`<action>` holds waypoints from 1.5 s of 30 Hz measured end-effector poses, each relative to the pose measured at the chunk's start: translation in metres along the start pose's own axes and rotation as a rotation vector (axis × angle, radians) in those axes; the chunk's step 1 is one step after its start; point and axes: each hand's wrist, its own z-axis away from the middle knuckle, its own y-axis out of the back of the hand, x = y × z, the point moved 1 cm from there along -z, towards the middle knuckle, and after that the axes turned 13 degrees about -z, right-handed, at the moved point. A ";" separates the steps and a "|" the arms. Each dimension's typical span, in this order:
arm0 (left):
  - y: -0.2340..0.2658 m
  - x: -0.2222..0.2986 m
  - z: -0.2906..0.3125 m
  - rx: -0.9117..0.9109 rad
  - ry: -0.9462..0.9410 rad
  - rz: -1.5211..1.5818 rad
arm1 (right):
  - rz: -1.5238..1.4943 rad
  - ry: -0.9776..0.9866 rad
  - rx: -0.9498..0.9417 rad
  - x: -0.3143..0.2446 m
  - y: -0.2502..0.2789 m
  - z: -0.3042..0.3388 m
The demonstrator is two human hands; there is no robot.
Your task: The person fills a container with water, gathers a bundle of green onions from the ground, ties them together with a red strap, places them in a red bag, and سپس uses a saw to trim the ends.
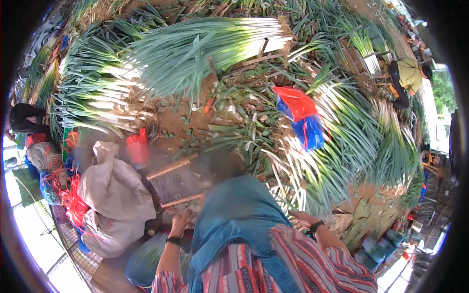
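Note:
My left hand [181, 218] is low in the view, beside the lower edge of a wooden-framed slatted piece [177, 184] that looks like a small rack or stool. Its fingers are blurred, and whether they touch the frame is unclear. My right hand [304, 218], with a dark band at the wrist, lies just below the white ends of a pile of leeks [337, 141]. Its fingers reach leftward and look stretched out, with nothing visible in them. A blue-green cloth [239, 215] hangs between my arms and hides the space there.
Large leek bundles [210, 49] lie at the back, with more leeks [93, 93] at left. A pale sack [115, 195] stands left, near a red bag [138, 147]. Red and blue plastic bags [300, 117] rest on the right pile. Another person [409, 75] bends at far right.

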 end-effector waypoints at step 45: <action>0.007 0.700 -0.546 0.043 -0.620 -1.472 | -0.644 0.376 0.064 -0.236 -0.045 -0.018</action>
